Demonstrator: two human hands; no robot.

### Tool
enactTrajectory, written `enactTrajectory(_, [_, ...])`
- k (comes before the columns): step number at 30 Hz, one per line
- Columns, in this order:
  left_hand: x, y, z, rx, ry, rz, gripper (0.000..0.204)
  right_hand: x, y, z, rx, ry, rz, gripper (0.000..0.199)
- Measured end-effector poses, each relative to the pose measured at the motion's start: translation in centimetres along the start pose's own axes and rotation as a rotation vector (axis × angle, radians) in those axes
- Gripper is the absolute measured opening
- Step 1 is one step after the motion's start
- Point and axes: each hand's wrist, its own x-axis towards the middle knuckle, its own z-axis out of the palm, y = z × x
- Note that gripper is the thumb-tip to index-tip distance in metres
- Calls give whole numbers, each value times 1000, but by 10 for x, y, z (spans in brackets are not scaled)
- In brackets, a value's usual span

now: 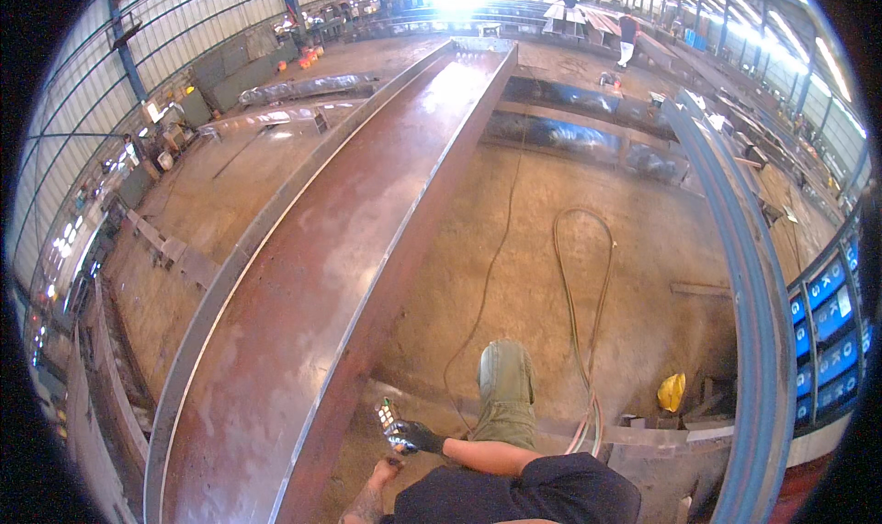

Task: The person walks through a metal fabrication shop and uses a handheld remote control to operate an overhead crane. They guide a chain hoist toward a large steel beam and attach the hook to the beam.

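Observation:
My right hand (pixel 411 435), in a black glove, grips a small remote control (pixel 388 416) with rows of buttons, held out over the floor beside a long rusty steel girder (pixel 322 276). My left hand (pixel 385 472) is bare and sits just below the remote, close to the gloved hand; whether it touches or holds anything is unclear. My left forearm comes up from the lower edge. One knee in green trousers (pixel 505 386) points forward over the dusty concrete floor.
Hoses and a cable (pixel 579 322) loop on the floor ahead. A curved steel beam (pixel 749 276) runs along the right, with a yellow object (pixel 672 392) near its base. More beams lie at the left and far back, where a person (pixel 628 37) stands.

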Motion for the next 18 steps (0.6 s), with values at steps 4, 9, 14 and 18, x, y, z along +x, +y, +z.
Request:
enactTrajectory(4, [4,-10,8,-26,30,54,44,5,-11,-4,93,-57,111,36])
enactTrajectory(9, [2,-17,13,22,-26,36,44,6,-18,-4,106,-83,251,34])
enactTrajectory(14, [-6,5,10,159,-42,-44,44,3,-4,0,241,24,245,33])
enactTrajectory(18, [-10,-5,8,127,-25,-68,43,12,-36,-15,423,-21,439,29])
